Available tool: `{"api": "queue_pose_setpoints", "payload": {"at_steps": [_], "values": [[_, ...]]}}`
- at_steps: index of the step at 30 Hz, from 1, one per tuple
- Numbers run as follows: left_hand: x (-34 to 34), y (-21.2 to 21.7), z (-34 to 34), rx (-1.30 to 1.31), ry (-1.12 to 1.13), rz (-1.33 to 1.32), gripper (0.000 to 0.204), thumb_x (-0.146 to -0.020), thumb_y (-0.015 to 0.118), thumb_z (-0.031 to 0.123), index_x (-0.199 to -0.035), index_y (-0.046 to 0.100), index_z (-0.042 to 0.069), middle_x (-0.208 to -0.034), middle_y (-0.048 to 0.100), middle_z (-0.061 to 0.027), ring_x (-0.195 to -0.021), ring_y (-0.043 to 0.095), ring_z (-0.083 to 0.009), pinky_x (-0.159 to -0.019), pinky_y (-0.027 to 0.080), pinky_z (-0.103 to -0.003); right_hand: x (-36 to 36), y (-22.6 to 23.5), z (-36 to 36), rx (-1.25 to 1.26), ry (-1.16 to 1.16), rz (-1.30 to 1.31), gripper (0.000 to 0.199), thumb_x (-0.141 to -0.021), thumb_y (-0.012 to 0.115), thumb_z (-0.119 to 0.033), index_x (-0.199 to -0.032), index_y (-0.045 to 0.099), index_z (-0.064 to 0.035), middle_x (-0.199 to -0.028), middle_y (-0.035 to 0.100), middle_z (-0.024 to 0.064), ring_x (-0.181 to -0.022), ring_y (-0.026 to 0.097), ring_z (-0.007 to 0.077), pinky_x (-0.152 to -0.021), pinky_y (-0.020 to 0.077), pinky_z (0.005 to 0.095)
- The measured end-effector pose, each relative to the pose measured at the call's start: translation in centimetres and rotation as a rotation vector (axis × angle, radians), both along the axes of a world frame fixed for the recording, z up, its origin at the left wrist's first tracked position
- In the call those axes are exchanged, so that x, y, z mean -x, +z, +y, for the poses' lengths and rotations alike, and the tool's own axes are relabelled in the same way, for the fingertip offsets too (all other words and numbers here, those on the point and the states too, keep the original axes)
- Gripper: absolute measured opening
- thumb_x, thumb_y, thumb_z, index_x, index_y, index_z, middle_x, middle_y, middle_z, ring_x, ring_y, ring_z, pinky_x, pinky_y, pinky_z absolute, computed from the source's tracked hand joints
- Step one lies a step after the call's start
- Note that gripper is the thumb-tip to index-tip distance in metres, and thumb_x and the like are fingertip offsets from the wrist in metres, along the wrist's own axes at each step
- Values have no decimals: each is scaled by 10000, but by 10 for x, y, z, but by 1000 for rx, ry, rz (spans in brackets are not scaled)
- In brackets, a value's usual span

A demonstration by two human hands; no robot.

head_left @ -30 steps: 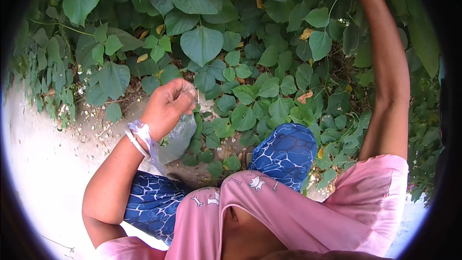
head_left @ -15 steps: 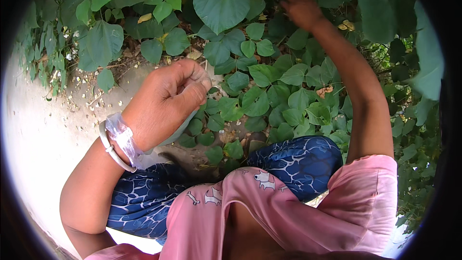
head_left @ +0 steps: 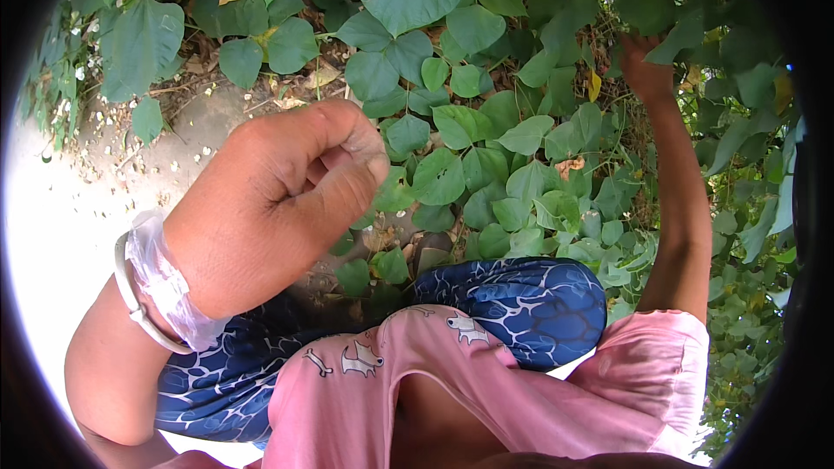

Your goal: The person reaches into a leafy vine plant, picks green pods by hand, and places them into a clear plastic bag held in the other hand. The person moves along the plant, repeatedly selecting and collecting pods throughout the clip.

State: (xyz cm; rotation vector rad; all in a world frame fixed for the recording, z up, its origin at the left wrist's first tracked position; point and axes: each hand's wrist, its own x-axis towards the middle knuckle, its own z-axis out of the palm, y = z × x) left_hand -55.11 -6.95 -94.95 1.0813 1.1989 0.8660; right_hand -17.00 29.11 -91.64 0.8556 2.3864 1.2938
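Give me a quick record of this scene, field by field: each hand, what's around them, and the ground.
left hand: closed in a fist, raised close to the camera; whether it holds anything cannot be told
left wrist: bangle with clear plastic around it
right hand: reaching up into the vine leaves, fingers hidden among them
clothing: pink top, blue patterned fabric
ground: bare soil with dry leaf bits

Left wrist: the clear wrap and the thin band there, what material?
The clear wrap on the left hand wrist looks like thin plastic film: translucent, crinkled, glossy highlights. The thin band beside it looks like a rigid bangle, pale and smooth; metal or plastic, the picture leaves that open.
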Motion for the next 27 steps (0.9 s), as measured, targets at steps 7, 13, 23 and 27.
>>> {"api": "queue_pose_setpoints", "payload": {"at_steps": [7, 13, 23, 27], "values": [[0, 0, 2, 21, 29, 113, 175, -905, 543, 175, -914, 536, 0, -777, 535, -4, -728, 509, -88, -696, 441, -235, 65, -70, -35, 61, 263, 65, 306, -763, 589, -197, -1055, 587, -105, -1266, 486, 60, -1246, 370, 243, -1033, 277, 435], [2, -1, 3, -11, 11, 146, 171, -907, 534, 171, -894, 530, 1, -774, 538, -14, -722, 515, -91, -686, 441, -234, 133, -167, -69, 528, 204, 268, 347, -804, 565, -243, -1132, 567, -131, -1287, 466, 83, -1248, 363, 266, -1028, 284, 426], [-3, -3, -2, 100, 165, 38, 190, -904, 542, 186, -891, 518, -2, -778, 532, -19, -730, 517, -100, -695, 440, -238, 134, -221, -109, 994, 2, 292, 457, -723, 599, -283, -1165, 542, -181, -1233, 503, 93, -1189, 413, 284, -996, 316, 434], [-7, -6, 0, 63, 130, 24, 202, -901, 550, 192, -908, 513, -7, -800, 531, -29, -735, 516, -105, -697, 442, -242, 129, -209, -110, 971, -72, 215, 461, -734, 596, -279, -1177, 537, -167, -1258, 480, 89, -1218, 381, 280, -1009, 297, 440]]}}
